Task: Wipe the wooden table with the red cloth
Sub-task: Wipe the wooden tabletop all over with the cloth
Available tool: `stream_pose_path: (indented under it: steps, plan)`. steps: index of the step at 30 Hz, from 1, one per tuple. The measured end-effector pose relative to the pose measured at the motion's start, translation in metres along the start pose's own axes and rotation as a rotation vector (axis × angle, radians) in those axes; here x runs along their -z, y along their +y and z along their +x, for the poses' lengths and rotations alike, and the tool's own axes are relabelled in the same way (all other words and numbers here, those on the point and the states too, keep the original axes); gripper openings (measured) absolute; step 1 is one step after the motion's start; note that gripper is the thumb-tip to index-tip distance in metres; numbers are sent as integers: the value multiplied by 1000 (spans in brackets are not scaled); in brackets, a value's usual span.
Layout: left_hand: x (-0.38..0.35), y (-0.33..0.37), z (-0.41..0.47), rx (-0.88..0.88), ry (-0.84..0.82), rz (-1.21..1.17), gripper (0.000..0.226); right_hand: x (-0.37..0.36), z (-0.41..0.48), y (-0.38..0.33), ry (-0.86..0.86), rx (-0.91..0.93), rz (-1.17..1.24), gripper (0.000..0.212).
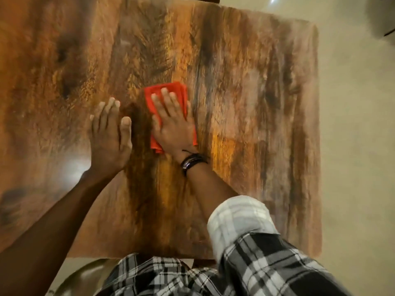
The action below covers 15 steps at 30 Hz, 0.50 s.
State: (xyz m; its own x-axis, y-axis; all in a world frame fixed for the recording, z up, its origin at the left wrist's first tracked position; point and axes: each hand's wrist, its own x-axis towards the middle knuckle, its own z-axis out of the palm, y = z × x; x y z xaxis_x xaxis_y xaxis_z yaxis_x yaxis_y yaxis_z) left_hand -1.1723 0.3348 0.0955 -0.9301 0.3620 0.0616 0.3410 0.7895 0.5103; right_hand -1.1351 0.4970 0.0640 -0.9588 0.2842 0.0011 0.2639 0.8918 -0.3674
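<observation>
Right hand [171,122] flat, fingers spread wide, palm pressing down on folded red cloth [168,90]. Cloth lies near middle of wooden desk [256,103], edges showing around the hand. Left hand [109,137] just beside cloth, open flat on desk, holding nothing. Dark bracelets [193,162] on right wrist; rolled plaid sleeve [245,231] behind it.

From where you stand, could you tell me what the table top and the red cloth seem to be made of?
The wooden table looks like wood or a wood-grain laminate: streaky brown and orange grain, dark knots, and a semi-gloss finish that shows a light reflection near the left hand. The red cloth, pressed flat under the right hand, looks like soft folded fabric with layered edges, possibly microfibre; the weave is too blurred to tell.
</observation>
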Motion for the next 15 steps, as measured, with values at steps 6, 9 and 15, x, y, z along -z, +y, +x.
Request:
stream_pose_path:
  steps: [6,9,15]
  plan:
    - [-52,68,-18,38,-157,-63,67,99,-30,270,191,-448,-150,54]
    - [-66,87,-17,42,-180,-67,74,124,-38,295,89,-590,-157,58]
    - [-67,82,-2,90,-130,-103,75,78,18,197,64,-427,-94,62]
